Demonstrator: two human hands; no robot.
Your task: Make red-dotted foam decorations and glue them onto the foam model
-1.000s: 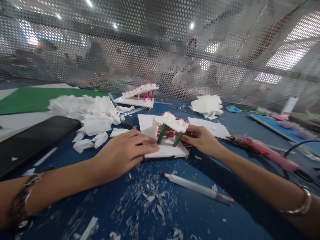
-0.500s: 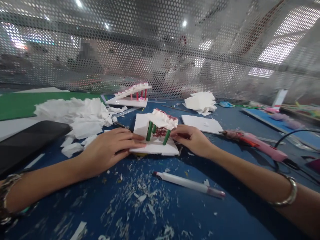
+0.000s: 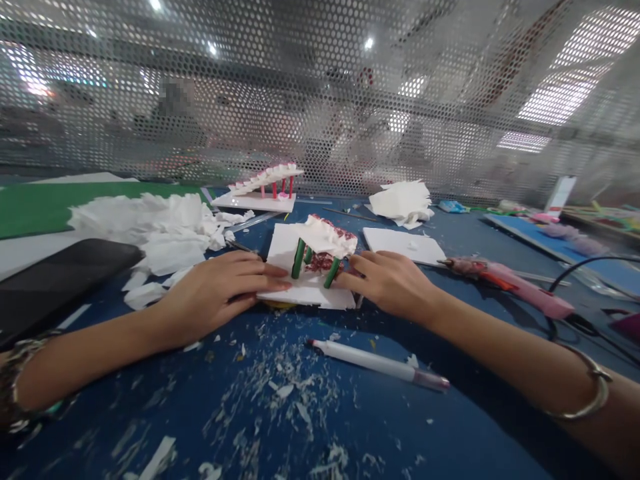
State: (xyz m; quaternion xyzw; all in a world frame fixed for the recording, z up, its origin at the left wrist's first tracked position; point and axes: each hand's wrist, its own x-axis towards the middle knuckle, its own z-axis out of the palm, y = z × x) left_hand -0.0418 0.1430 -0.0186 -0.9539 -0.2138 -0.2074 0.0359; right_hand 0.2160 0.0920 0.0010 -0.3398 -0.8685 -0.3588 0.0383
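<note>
Looks like a craft workshop: blue worktop (image 3: 380, 433), white scraps (image 3: 285, 390) strewn nearer than the hands, small green-legged model (image 3: 325, 237) between left hand (image 3: 220, 287) and right hand (image 3: 387, 283), pink corded tool (image 3: 525, 288) right of them, perforated metal screen (image 3: 280, 80) beyond.

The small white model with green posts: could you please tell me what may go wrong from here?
The green posts lean in this view, so a push from the right hand, at or close to the front right post, might loosen the white top slab.

The pink corded tool points its tip toward that hand; if hot, which cannot be seen, it could burn.
</note>
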